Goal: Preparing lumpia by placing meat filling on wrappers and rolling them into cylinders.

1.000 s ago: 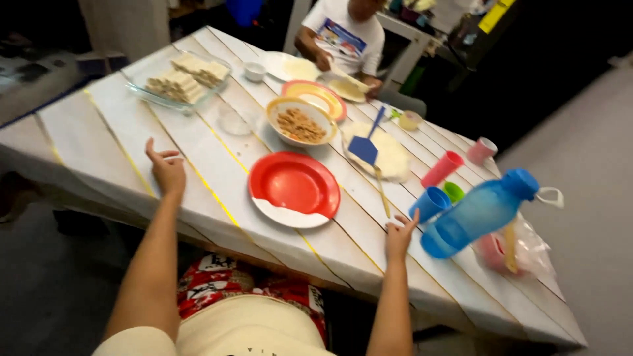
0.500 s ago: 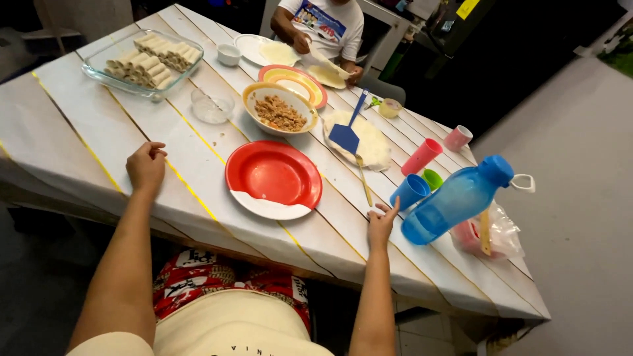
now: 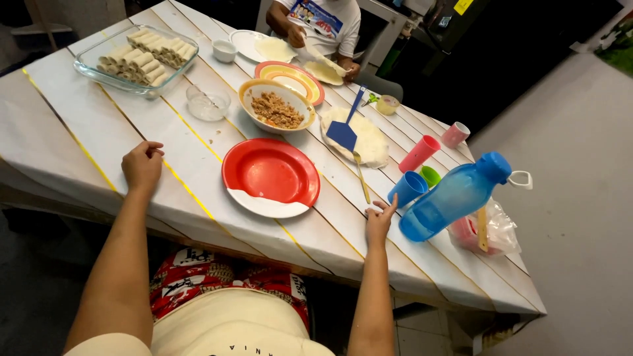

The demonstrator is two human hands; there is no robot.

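Both of your hands rest on the white table (image 3: 59,125), one on each side of the red plate (image 3: 271,174).

Your left hand (image 3: 142,166), at 9 o'clock from the plate, lies on the tabletop with fingers curled loosely, gripping nothing. The plate sits between your hands, empty, its near edge white. Your right hand (image 3: 379,220), at 4 o'clock from the plate, rests with fingers spread open and empty, fingertips just beside the blue cup (image 3: 407,188). At 3 o'clock from that hand stands the tilted blue bottle (image 3: 453,197).
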